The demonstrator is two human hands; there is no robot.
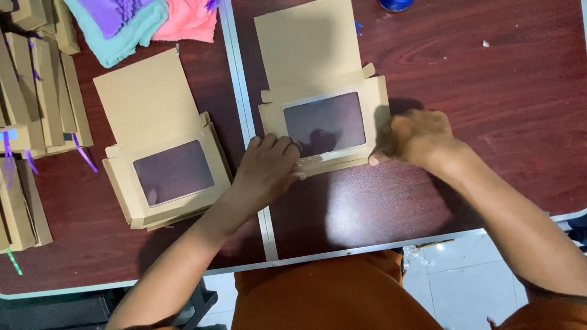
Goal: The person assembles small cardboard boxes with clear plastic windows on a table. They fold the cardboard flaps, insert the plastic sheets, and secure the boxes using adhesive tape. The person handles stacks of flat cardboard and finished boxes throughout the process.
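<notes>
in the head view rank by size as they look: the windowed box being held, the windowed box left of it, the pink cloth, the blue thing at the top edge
1. Held windowed box and left windowed box: look alike, not ranked.
2. Pink cloth, cut off by the frame.
3. Blue thing, mostly cut off.

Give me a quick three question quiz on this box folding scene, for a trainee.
1. True or false: both hands touch the same windowed cardboard box.
2. Which hand presses the box's front left corner: A) left hand, B) right hand?
3. What lies folded at the table's far left edge, above the second windowed box?

Key: 1 true; 2 A; 3 cloths in teal, purple and pink.
</notes>
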